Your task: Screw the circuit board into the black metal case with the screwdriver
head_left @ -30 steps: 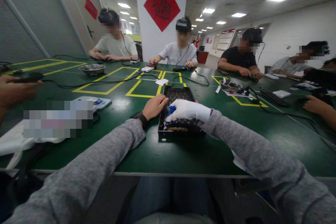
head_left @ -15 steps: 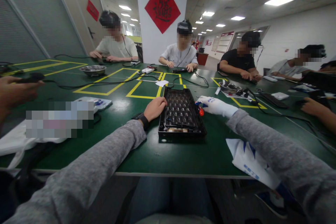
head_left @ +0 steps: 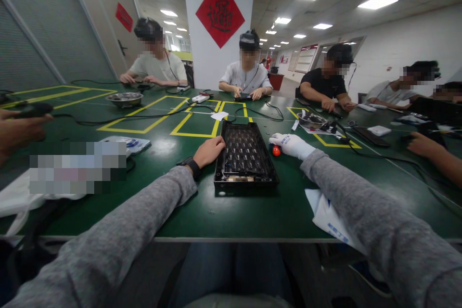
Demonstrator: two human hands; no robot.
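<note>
In front of me a shallow black open case point(head_left: 247, 154) lies on the green table, rows of small shiny parts inside it and a tan strip at its near end. My left hand point(head_left: 208, 150), bare with a black watch at the wrist, grips the case's left rim with closed fingers. My right hand point(head_left: 288, 144) wears a white glove with blue print and rests on the table just right of the case. Its fingers are closed around a small tool with a round orange-red end point(head_left: 276, 150); the glove hides the rest of the tool.
A loose white glove point(head_left: 328, 219) lies at the table's right front edge. White plastic bags point(head_left: 21, 192) are at left. Metal bowls point(head_left: 124, 99) and black cables stand farther back among yellow tape outlines. Several people sit around the table; co-workers' hands show at both sides.
My right hand has shifted slightly, and the orange-red end shows more fully below its fingers. My left hand stays on the case rim. The whole view has moved a little.
</note>
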